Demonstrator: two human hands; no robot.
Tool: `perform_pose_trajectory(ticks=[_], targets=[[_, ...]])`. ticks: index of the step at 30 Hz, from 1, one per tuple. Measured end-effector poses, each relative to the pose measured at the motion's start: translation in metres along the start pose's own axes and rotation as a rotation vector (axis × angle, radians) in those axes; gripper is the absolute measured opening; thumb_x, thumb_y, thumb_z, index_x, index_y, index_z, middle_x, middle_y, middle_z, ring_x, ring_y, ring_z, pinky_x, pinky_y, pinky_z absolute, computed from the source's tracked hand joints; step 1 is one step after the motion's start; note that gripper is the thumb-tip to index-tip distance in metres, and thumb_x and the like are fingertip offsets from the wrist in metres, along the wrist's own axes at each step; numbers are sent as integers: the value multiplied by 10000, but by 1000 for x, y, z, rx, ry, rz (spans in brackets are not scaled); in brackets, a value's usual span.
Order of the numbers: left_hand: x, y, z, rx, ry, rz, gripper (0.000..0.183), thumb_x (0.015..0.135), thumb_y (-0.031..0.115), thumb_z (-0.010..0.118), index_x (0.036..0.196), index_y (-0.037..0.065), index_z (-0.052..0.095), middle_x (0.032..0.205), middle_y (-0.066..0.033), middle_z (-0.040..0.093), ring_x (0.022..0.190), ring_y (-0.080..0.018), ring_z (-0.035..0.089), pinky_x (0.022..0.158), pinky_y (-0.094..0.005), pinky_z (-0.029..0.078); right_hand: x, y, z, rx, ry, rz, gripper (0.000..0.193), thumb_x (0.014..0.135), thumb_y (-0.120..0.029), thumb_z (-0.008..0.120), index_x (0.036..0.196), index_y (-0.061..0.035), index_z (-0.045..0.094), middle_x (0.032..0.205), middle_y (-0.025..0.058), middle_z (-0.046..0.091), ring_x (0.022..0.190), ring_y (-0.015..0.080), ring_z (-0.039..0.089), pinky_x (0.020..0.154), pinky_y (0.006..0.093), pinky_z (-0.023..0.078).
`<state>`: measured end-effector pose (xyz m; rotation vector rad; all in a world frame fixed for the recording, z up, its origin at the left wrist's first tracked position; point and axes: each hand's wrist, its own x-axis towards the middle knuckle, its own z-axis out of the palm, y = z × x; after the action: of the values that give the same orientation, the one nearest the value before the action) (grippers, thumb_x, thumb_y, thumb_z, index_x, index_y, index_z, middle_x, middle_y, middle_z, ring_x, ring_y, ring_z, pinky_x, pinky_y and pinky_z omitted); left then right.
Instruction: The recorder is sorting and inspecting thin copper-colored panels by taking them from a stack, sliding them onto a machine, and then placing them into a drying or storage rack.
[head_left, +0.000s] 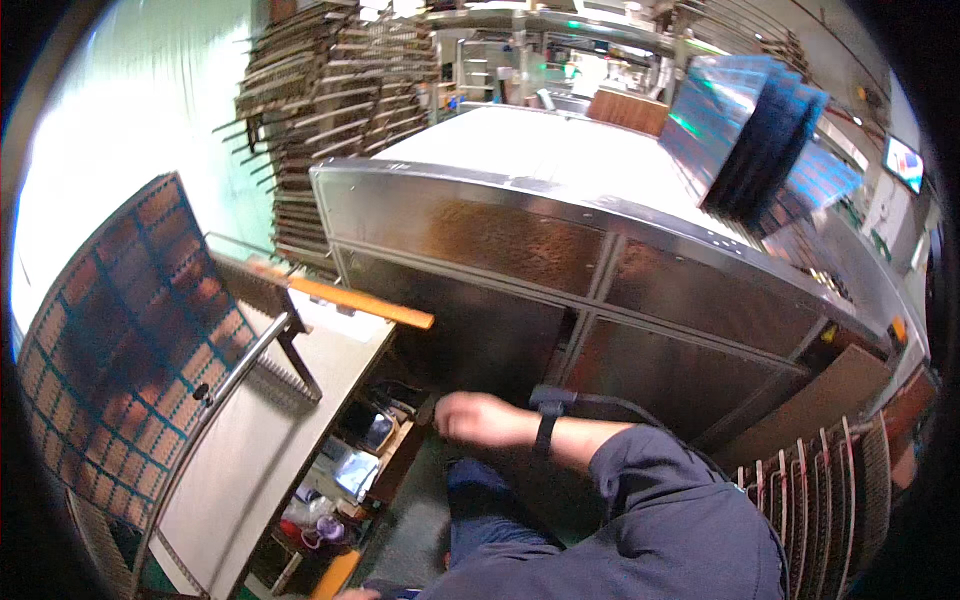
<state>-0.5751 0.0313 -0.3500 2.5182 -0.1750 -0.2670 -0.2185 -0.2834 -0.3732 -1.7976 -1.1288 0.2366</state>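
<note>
I judge the gridded panel [130,340] already propped at the left edge of the bench [225,500] — remainder unclear; right hand [475,418] loosely curled, left hand [357,594] cropped — grips unreadable.

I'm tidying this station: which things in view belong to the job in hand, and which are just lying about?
Probably the job's:
gridded panel at left
blue panels, leaning at right
white-topped machine
slotted rack, lower right

Probably just lying about, under the table:
purple item
pale packet
</note>
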Motion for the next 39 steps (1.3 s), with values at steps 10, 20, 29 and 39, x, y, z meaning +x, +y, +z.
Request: perform_pose_trajectory(ticks=[10,20,29,39], targets=[[9,37,-254,-57,974,4,248,1028,194,560,1133,-9,657,1137,-112,671,1031,-231,618,939,-354,474,-2,-199,-338,-680,1176,-411,502,882,-128,600,1349,6,476,1201,239,626,1170,346,595,1008,412,460],[54,52,-258,448,365,-497,451,991,377,584,1247,8,625,1162,-209,678,1065,-364,640,921,-393,493,-99,-174,-519,-1588,1793,278,544,788,-239,624,1254,27,535,1345,270,521,1287,448,443,1095,517,364],[39,24,-230,605,594,-572,247,953,257,581,997,17,621,916,-214,621,872,-426,593,746,-467,463,-64,-120,-526,-1741,1614,-222,553,800,-161,611,1334,-41,531,1328,244,546,1215,389,529,1047,479,421],[43,64,-208,630,773,-415,329,925,359,605,768,70,621,754,-152,627,709,-381,625,608,-475,478,-114,-59,-608,-1446,1358,300,423,1028,-331,430,1350,-75,530,1243,233,608,1166,407,561,986,472,445]])
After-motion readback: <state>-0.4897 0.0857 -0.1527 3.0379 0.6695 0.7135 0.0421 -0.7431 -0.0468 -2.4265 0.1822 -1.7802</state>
